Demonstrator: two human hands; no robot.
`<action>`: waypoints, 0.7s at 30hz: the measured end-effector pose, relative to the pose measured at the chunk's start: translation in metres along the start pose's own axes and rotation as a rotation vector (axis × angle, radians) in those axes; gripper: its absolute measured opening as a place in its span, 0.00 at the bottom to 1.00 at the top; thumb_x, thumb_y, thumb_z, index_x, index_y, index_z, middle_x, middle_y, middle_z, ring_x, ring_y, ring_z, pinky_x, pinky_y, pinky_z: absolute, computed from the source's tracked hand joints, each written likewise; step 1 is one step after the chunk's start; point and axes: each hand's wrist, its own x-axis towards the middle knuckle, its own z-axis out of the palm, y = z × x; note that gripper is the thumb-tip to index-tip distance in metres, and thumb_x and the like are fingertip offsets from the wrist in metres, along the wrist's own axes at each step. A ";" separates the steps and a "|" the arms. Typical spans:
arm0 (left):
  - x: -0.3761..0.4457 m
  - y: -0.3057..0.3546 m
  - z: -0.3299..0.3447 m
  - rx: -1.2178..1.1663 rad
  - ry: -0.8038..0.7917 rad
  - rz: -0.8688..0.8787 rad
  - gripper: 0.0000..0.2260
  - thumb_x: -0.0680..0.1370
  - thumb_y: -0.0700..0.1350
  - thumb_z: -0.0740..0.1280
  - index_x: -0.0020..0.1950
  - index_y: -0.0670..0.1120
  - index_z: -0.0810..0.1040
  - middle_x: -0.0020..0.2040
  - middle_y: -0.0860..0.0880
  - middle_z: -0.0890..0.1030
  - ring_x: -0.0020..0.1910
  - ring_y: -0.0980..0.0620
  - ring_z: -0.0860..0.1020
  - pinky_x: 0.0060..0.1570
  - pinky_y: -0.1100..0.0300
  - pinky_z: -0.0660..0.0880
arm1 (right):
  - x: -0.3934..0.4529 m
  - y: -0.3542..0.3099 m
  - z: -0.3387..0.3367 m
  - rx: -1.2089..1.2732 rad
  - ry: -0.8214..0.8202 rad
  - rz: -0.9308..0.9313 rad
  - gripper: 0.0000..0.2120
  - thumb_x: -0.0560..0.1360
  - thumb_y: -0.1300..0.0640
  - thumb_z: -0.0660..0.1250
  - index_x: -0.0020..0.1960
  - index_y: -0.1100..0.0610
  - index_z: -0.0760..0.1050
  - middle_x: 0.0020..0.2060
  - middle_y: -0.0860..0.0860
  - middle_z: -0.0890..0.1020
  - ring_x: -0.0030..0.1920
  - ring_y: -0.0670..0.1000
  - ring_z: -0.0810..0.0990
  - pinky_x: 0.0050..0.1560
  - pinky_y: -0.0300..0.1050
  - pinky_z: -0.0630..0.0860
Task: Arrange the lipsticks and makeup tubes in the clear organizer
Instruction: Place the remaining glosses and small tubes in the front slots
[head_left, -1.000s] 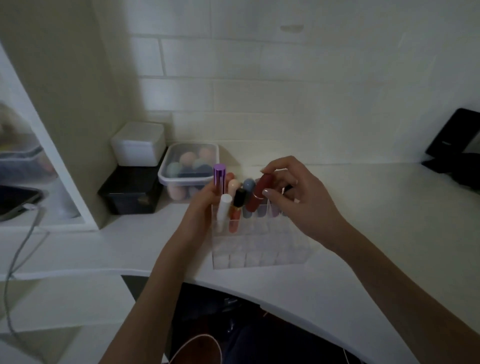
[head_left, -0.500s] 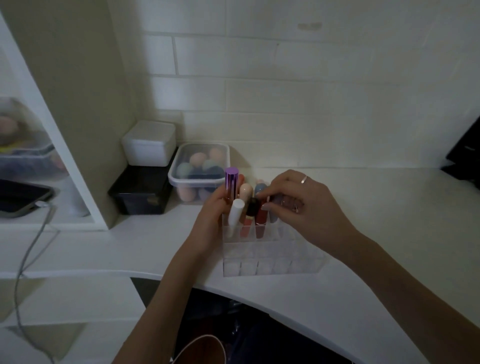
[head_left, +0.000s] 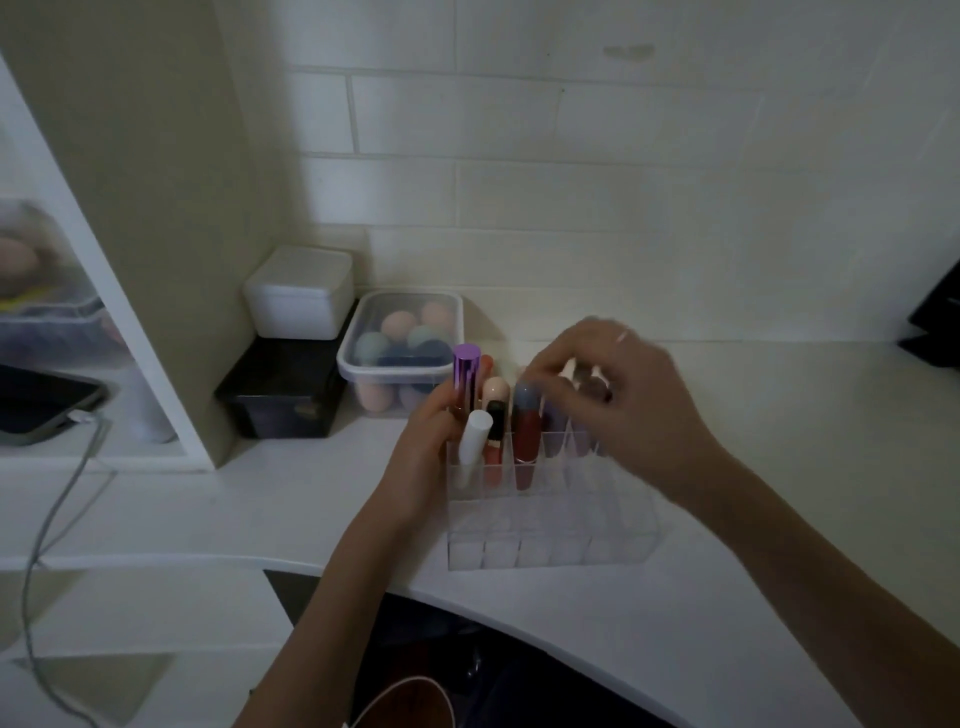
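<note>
Lifting off red tube (head_left: 525, 439), right hand (head_left: 618, 400) blurred, grip unclear; left hand (head_left: 426, 441) still clasps organizer (head_left: 545, 525).

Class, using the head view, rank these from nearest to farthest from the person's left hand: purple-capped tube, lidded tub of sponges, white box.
From the left hand:
1. purple-capped tube, at its fingertips
2. lidded tub of sponges, just behind
3. white box, back left, atop the black box

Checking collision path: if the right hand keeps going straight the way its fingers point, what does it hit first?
The right hand points left and slightly down; its blurred fingertips are right over the grey-capped tube in the organizer. Probably that cap first, though depth is unclear.
</note>
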 end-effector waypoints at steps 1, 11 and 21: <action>0.001 -0.001 -0.001 0.019 0.020 -0.003 0.18 0.77 0.45 0.54 0.64 0.47 0.75 0.58 0.39 0.80 0.57 0.39 0.77 0.52 0.50 0.76 | 0.007 0.006 -0.006 0.056 0.077 0.055 0.02 0.73 0.56 0.69 0.41 0.51 0.79 0.37 0.45 0.78 0.34 0.43 0.74 0.33 0.36 0.70; 0.001 0.007 0.008 0.057 0.273 0.061 0.22 0.77 0.30 0.50 0.36 0.48 0.78 0.28 0.62 0.82 0.30 0.68 0.78 0.29 0.76 0.71 | 0.055 0.114 0.025 0.107 -0.305 0.313 0.12 0.76 0.61 0.65 0.58 0.52 0.78 0.59 0.46 0.79 0.60 0.44 0.76 0.63 0.41 0.70; 0.006 0.002 0.007 0.011 0.383 0.011 0.18 0.76 0.30 0.52 0.36 0.45 0.77 0.31 0.51 0.79 0.27 0.65 0.76 0.28 0.74 0.72 | 0.063 0.108 0.073 0.327 -0.512 0.320 0.16 0.74 0.45 0.63 0.55 0.54 0.80 0.53 0.51 0.84 0.56 0.49 0.80 0.63 0.46 0.71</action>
